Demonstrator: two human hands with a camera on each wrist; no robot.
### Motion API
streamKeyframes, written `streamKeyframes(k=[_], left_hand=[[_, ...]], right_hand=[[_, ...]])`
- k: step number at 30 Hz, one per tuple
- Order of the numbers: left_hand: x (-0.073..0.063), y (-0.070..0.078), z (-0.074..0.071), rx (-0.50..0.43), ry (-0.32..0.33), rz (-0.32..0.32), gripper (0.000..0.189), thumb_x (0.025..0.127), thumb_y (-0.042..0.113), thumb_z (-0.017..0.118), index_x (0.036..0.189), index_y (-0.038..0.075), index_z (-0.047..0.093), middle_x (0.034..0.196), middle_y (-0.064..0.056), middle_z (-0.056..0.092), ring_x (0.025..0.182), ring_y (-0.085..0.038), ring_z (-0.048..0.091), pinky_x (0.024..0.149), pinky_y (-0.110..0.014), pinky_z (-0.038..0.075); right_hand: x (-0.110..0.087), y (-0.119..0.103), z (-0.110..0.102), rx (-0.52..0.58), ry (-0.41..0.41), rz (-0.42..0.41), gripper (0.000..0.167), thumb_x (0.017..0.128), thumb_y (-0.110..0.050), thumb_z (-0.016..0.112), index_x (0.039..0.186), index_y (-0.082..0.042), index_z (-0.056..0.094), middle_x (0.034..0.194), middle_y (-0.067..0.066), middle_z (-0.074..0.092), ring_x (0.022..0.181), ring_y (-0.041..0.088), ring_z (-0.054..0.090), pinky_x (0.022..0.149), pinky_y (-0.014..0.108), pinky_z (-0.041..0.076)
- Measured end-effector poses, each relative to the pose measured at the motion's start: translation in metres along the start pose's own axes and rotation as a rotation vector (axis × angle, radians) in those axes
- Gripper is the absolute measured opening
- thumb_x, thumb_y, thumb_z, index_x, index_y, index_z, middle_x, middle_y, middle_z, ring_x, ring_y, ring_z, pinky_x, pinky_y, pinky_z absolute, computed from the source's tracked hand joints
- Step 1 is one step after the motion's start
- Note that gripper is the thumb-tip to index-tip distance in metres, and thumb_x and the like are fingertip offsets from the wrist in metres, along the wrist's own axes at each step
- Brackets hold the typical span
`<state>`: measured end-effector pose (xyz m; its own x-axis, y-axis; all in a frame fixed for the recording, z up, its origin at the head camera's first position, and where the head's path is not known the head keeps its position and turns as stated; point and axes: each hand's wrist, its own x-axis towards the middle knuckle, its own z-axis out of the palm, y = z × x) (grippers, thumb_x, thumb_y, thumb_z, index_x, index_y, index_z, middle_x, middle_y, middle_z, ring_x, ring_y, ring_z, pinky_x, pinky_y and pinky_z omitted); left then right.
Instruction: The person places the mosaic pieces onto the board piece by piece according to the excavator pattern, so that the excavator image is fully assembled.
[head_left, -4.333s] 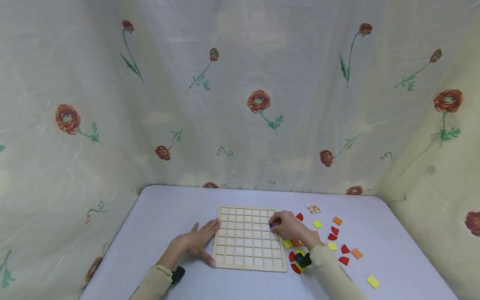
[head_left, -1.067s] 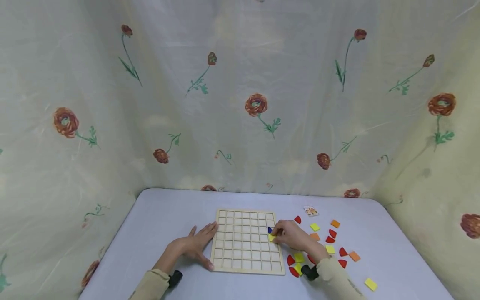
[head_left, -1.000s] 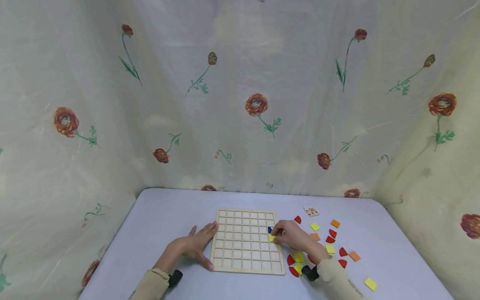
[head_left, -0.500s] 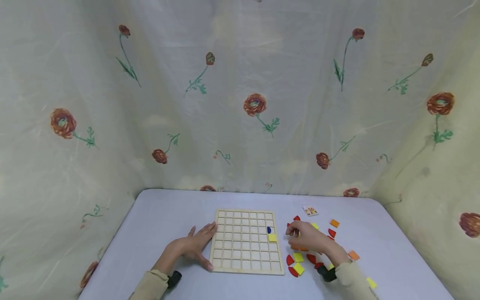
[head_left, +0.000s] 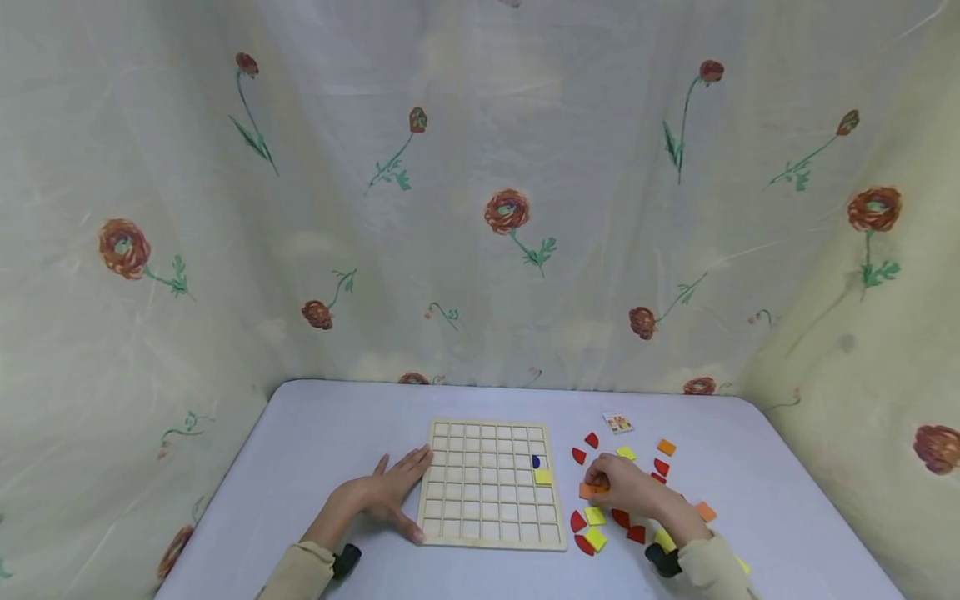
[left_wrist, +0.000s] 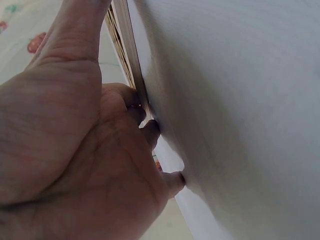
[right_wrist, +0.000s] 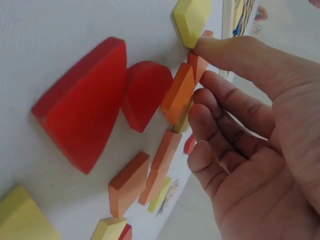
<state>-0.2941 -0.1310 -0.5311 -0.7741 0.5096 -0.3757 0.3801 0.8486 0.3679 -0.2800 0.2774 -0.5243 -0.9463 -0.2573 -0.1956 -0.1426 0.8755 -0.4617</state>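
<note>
My left hand (head_left: 386, 492) lies spread on the table, fingers against the left edge of a wooden grid board (head_left: 480, 547) and thumb at its near corner. In the board's right-hand column sit a dark blue piece (head_left: 536, 461) and, just nearer, a yellow square tile (head_left: 543, 477). To the right of the board, my right hand (head_left: 626, 485) reaches down over orange square tiles (head_left: 587, 491). Its thumb and index fingertip come to either side of an orange tile (right_wrist: 198, 67); I cannot tell whether they grip it. The other fingers are loosely bent.
Red curved-edge pieces (head_left: 577, 521), yellow tiles (head_left: 595, 539) and more orange tiles (head_left: 667, 447) lie scattered around the right hand. A small printed card (head_left: 618, 422) is at the back right. A floral cloth (head_left: 480, 167) hangs behind the white table (head_left: 352, 417).
The right hand has let go of the yellow tile, which now lies on the board below the blue piece, and moved right to the orange tiles. The left hand stays at the board's edge.
</note>
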Motion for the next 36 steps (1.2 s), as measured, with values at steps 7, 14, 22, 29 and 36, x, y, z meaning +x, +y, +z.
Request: streamKeyframes(k=[7,14,22,29,36], left_hand=[[0.0,0.001,-0.001,0.005,-0.001,-0.006,0.131,0.06,0.062,0.08,0.156,0.011,0.008,0.164,-0.007,0.003,0.152,-0.025,0.004,0.12,-0.058,0.002],[0.0,0.002,-0.001,0.008,0.0,-0.012,0.13,0.06,0.062,0.08,0.156,0.012,0.009,0.164,-0.006,0.004,0.152,-0.025,0.005,0.12,-0.058,0.002],[-0.001,0.001,-0.001,0.011,-0.004,-0.009,0.13,0.06,0.062,0.08,0.156,0.011,0.009,0.164,-0.006,0.004,0.152,-0.025,0.004,0.12,-0.058,0.002],[-0.002,0.001,-0.002,-0.004,0.002,-0.006,0.13,0.06,0.061,0.081,0.156,0.011,0.009,0.164,-0.007,0.004,0.152,-0.026,0.004,0.12,-0.058,0.002],[-0.002,0.0,-0.001,-0.002,0.005,0.009,0.128,0.062,0.061,0.08,0.156,0.011,0.009,0.164,-0.007,0.003,0.152,-0.026,0.004,0.12,-0.059,0.003]], right_hand=[[0.001,-0.001,0.001,0.002,-0.018,-0.053,0.018,0.078,-0.013,0.08,0.09,-0.013,0.065,0.084,-0.003,0.057,0.078,0.014,0.051,0.071,0.027,0.05],[0.004,-0.006,0.004,0.05,0.016,-0.076,0.02,0.08,-0.016,0.078,0.092,-0.013,0.063,0.082,-0.001,0.056,0.076,0.014,0.05,0.062,0.023,0.045],[0.021,-0.023,0.002,0.068,0.086,-0.118,0.018,0.081,-0.024,0.078,0.094,-0.017,0.066,0.084,-0.005,0.059,0.078,0.013,0.05,0.066,0.024,0.044],[0.041,-0.045,0.007,0.076,0.098,-0.187,0.014,0.083,-0.021,0.076,0.094,-0.017,0.069,0.085,-0.006,0.058,0.08,0.013,0.05,0.067,0.023,0.044],[0.061,-0.057,0.018,0.046,0.102,-0.252,0.013,0.084,-0.02,0.075,0.094,-0.014,0.069,0.087,-0.005,0.06,0.077,0.011,0.051,0.068,0.023,0.046]])
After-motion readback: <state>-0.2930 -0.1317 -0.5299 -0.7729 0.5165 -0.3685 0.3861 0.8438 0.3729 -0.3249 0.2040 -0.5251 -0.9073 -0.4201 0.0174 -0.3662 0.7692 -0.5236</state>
